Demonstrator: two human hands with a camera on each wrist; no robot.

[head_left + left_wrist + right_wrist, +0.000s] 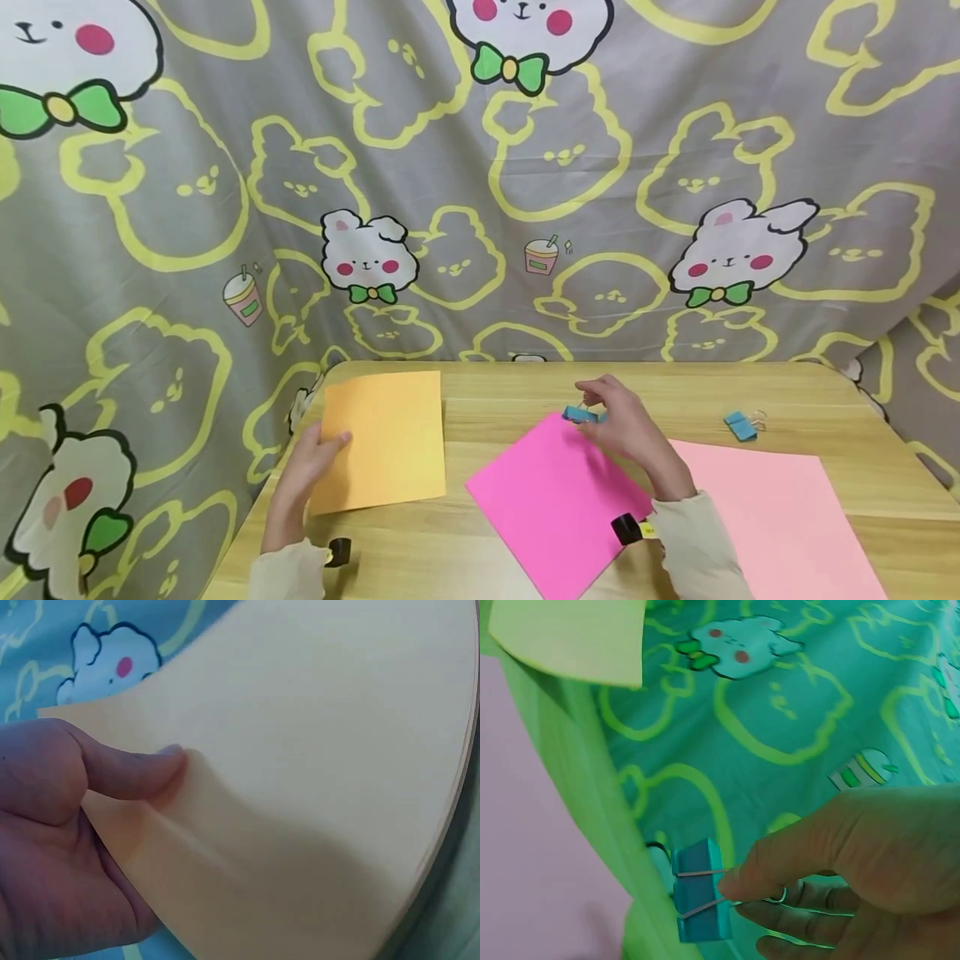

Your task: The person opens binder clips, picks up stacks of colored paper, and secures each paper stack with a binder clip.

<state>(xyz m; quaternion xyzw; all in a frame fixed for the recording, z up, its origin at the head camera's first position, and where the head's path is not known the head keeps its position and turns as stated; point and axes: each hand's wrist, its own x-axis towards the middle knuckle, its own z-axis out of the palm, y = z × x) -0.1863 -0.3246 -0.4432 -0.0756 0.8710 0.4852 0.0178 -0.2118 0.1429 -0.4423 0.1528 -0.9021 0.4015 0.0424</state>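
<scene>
My left hand [315,457] grips the left edge of a stack of orange paper [386,442], thumb on its upper face. In the left wrist view the paper [322,735] bows, and its layered edge shows at the right. Beyond the far corner of a magenta sheet [551,500], my right hand [628,421] pinches a blue binder clip [577,414]. The right wrist view shows thumb and fingers on the wire handles of this binder clip [701,900]. Whether the clip touches the magenta paper I cannot tell. A small blue piece shows beside my fingers, partly hidden.
Another blue binder clip [742,426] lies at the back right of the wooden table [495,392]. Light pink paper [772,517] lies right of the magenta sheet, partly behind my right sleeve. A patterned grey curtain [465,183] hangs behind the table and along its left side.
</scene>
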